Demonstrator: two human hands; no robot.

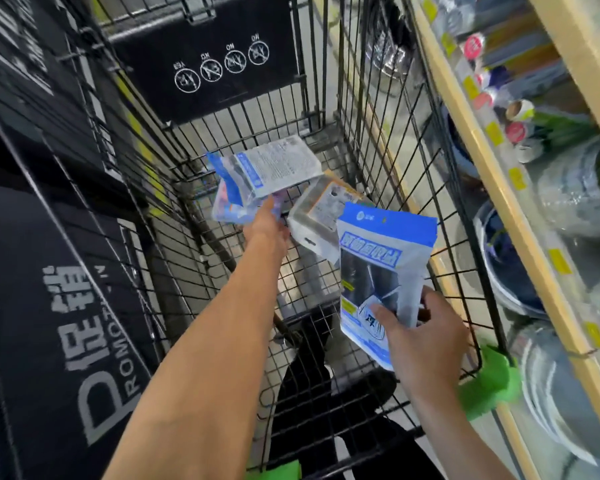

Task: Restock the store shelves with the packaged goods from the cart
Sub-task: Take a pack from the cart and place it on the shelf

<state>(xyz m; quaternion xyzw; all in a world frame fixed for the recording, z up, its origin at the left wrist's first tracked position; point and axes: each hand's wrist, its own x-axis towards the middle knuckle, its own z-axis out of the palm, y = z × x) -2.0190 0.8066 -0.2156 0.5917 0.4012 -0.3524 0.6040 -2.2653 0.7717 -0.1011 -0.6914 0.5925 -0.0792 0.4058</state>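
Wooden store shelves (492, 188) stacked with plastic-wrapped plates and small tubs run along the right of a black wire shopping cart (388, 140); a black promotional sign (66, 306) stands to its left. From the head camera, the left hand (269, 221) reaches deep into the cart and holds a blue-and-white flat pouch (267, 168) from below, though its fingers are hidden. A grey-and-orange packet (321, 216) lies on the cart floor just beside it. The right hand (426, 337) pinches the lower edge of a second blue-and-white pouch (381, 268), thumb on its front, above the cart's near end.
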